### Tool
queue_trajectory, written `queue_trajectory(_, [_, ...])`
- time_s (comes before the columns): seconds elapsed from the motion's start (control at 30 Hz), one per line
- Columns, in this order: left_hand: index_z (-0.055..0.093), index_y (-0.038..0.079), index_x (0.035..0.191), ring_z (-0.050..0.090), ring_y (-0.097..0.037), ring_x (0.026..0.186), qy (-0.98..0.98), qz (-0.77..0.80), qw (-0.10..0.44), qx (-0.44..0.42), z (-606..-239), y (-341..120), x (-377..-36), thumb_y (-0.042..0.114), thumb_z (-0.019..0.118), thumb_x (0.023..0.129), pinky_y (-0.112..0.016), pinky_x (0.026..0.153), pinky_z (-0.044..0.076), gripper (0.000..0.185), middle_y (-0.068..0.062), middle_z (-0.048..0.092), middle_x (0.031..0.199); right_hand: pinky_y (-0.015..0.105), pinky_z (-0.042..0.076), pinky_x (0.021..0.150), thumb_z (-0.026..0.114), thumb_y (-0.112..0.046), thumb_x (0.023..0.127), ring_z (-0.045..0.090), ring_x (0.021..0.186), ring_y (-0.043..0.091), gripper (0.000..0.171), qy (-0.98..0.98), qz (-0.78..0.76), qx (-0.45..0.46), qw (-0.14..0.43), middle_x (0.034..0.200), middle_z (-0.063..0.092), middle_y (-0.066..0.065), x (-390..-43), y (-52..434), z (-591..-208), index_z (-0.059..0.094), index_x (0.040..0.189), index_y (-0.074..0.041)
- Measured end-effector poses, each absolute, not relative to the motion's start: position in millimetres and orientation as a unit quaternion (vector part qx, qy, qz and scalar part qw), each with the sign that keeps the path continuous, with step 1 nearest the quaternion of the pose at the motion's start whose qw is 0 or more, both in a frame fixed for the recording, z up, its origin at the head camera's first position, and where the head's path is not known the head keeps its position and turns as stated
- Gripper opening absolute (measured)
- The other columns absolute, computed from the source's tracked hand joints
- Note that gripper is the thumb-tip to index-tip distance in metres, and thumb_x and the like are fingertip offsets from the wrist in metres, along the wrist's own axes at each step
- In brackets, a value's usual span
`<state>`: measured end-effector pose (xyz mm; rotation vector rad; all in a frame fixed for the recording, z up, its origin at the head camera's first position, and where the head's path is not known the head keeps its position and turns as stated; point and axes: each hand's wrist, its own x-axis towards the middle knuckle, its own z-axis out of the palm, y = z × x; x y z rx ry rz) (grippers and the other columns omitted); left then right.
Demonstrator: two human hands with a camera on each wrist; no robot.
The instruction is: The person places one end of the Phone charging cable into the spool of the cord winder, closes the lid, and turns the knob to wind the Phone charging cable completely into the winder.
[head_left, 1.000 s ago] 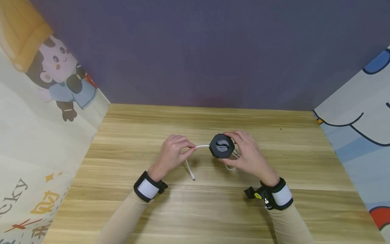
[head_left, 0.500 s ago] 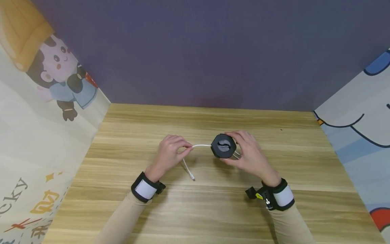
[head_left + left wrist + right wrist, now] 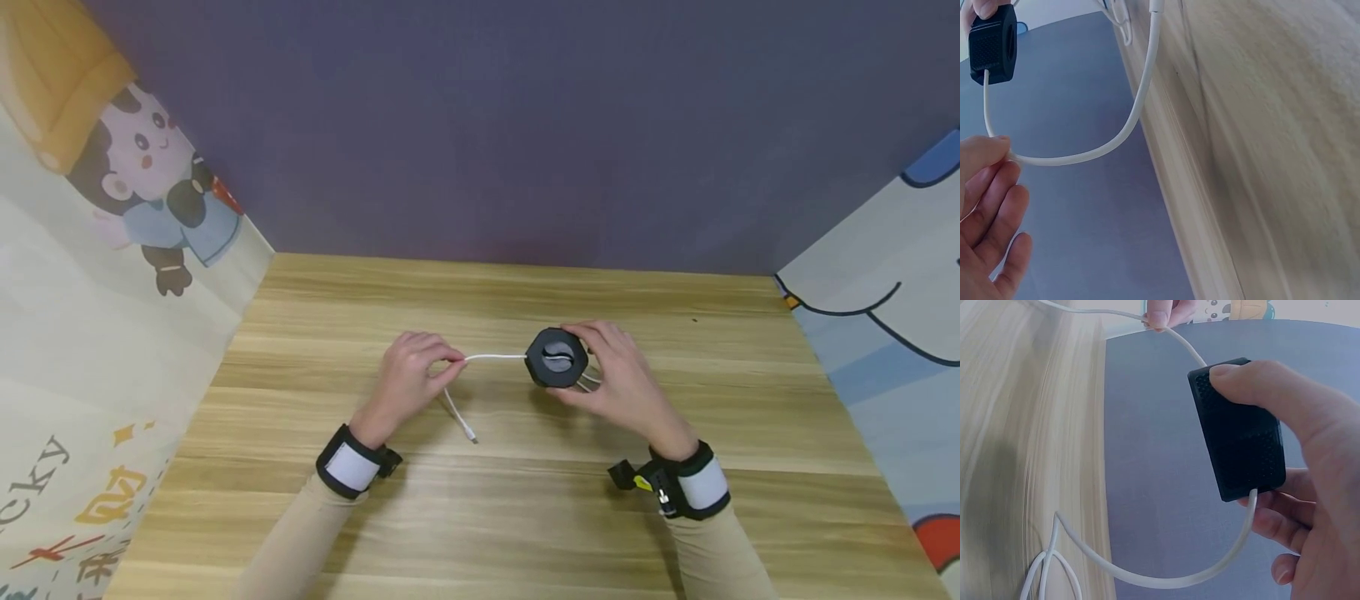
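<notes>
My right hand [image 3: 618,379] grips a black hexagonal cable winder [image 3: 537,367] with a grey centre, thumb on one side and fingers on the other. A white cable [image 3: 495,357] leaves the winder's left side and runs nearly straight to my left hand [image 3: 416,371], which pinches it between thumb and fingertips. Past that pinch the cable's end hangs down to a small plug [image 3: 471,435]. In the right wrist view, more white cable [image 3: 1166,582] comes out of the winder's opposite side and loops down to the table. The other fingers of my left hand are loosely bent.
The wooden table [image 3: 480,517] reaches back to a dark blue-grey panel [image 3: 480,133]. Printed cartoon walls stand at left [image 3: 90,333] and right [image 3: 900,333]. Each wrist wears a black strap with a camera. Several cable strands [image 3: 1050,575] lie on the table below the winder.
My left hand has moved a little left along with the cable, and my right hand slightly right with the winder. The stretch of cable between them is longer and straighter.
</notes>
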<state>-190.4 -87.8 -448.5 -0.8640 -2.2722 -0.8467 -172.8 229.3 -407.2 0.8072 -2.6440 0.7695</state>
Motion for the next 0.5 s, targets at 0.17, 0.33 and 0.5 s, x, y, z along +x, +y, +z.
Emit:
queue_trajectory(0.17, [0.079, 0.009, 0.083, 0.069, -0.016, 0.071, -0.848, -0.316, 0.279, -0.322, -449.4, -90.7, -190.1, 0.012, 0.089, 0.078, -0.037, 0.074, 0.057, 0.012, -0.001, 0.075, 0.078, 0.055, 0.043, 0.096, 0.097, -0.035, 0.064, 0.057, 0.112, 0.031, 0.088, -0.912, 0.265, 0.281, 0.141, 0.125, 0.063, 0.013, -172.7, 230.1, -406.3, 0.060, 0.137, -0.003])
queue_trajectory(0.33, [0.079, 0.010, 0.083, 0.069, -0.015, 0.071, -0.851, -0.314, 0.272, -0.322, -450.4, -92.3, -189.5, 0.013, 0.088, 0.079, -0.036, 0.075, 0.056, 0.011, 0.000, 0.075, 0.078, 0.055, 0.042, 0.097, 0.096, -0.037, 0.065, 0.056, 0.113, 0.031, 0.088, -0.913, 0.265, 0.278, 0.139, 0.126, 0.062, 0.014, -172.7, 230.5, -406.3, 0.060, 0.138, -0.003])
queue_trajectory(0.5, [0.079, 0.010, 0.084, 0.069, -0.016, 0.070, -0.851, -0.313, 0.273, -0.320, -451.0, -93.1, -189.9, 0.013, 0.089, 0.079, -0.037, 0.075, 0.056, 0.011, -0.001, 0.075, 0.078, 0.056, 0.042, 0.098, 0.096, -0.039, 0.066, 0.056, 0.115, 0.033, 0.089, -0.915, 0.262, 0.275, 0.134, 0.127, 0.062, 0.015, -172.2, 231.0, -405.6, 0.059, 0.138, -0.002])
